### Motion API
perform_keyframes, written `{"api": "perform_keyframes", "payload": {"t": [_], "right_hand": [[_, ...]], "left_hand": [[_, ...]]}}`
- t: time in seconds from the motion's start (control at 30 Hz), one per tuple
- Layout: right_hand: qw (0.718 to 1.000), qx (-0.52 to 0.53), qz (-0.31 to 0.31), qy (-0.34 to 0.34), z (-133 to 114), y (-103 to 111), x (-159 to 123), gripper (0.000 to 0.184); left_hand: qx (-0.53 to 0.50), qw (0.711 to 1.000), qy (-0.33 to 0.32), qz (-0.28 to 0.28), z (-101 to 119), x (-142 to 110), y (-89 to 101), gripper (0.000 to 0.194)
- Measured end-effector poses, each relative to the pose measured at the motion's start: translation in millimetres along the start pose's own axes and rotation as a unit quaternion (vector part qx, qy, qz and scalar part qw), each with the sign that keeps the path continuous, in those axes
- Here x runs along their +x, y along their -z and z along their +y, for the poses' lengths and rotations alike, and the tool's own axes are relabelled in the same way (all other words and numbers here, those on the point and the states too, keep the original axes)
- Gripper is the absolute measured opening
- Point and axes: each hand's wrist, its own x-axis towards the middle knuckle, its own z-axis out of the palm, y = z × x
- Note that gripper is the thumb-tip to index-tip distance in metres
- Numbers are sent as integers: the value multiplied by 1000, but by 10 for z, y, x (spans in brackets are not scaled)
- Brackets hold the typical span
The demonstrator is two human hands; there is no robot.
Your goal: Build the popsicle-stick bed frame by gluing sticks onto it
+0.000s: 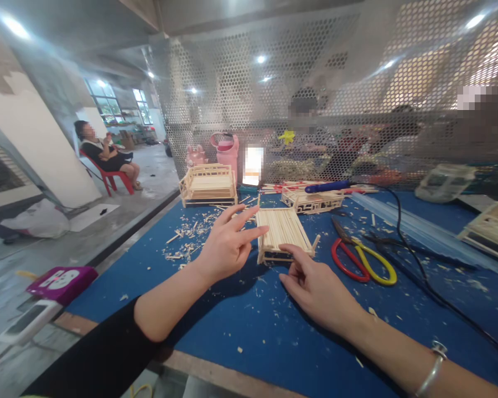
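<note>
The small stick frame (283, 226) is set on the blue surface (228, 326) – its near edge touched by the right hand (315, 282), its left side reached by the left hand (226, 243) – both grips open.

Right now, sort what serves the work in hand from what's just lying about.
Work, as far as I can judge:
slatted stick piece, at the left hand and right hand
likely scissors and corded blue-handled tool

Just lying about, apparently:
wood scraps
pink container
clear plastic jar
</note>
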Motion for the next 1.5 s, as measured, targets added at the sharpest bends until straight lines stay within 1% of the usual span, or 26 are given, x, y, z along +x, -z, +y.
{"api": "perform_keyframes", "payload": {"t": [0.27,0.37,0.43,0.5,0.53,0.57,0.63,0.7,0.73,0.77,0.87,0.97,1.03,1.13,1.2,1.27,1.37,1.43,1.5], "right_hand": [[1000,9,10,11,21,-13,-2,45],[1000,10,9,10,16,-9,-1,46],[1000,9,6,5,9,-6,2,47],[1000,5,3,4,1,-5,1,48],[1000,4,3,5,-3,-3,-3,49],[1000,3,6,9,-9,0,-8,49],[999,7,23,24,-26,14,-22,51],[997,11,55,48,-56,44,-32,52],[995,8,71,64,-76,65,-32,53],[993,-2,84,80,-98,87,-28,54],[986,-62,91,122,-166,154,11,54],[984,-106,75,120,-225,200,69,54],[988,-82,80,105,-261,218,121,51],[992,24,117,42,-313,226,244,40],[989,84,122,-13,-332,216,350,33],[988,106,105,-49,-328,197,449,27],[990,110,75,-54,-292,167,534,21],[991,110,67,-34,-265,153,542,21],[993,94,68,-14,-247,147,528,23]], "left_hand": [[-15,1000,-7,9,7,0,-8,43],[-31,999,0,12,15,4,-16,47],[-54,998,26,12,22,9,-10,55],[-90,992,92,-2,27,15,9,57],[-113,984,139,-23,32,18,22,54],[-136,971,190,-57,38,23,35,47],[-185,932,273,-149,62,36,55,31],[-222,896,313,-224,103,50,58,16],[-229,886,321,-244,127,56,51,12],[-229,881,326,-254,152,61,39,13],[-208,881,339,-256,208,57,-16,27],[-214,878,357,-236,230,37,-67,28],[-229,875,371,-209,238,22,-88,26],[-267,857,403,-178,256,9,-105,23],[-288,842,421,-177,268,9,-112,21],[-296,835,426,-185,276,14,-115,19],[-289,839,419,-194,280,25,-116,20],[-281,843,415,-193,282,29,-118,21],[-280,847,415,-180,288,28,-127,19]]}}
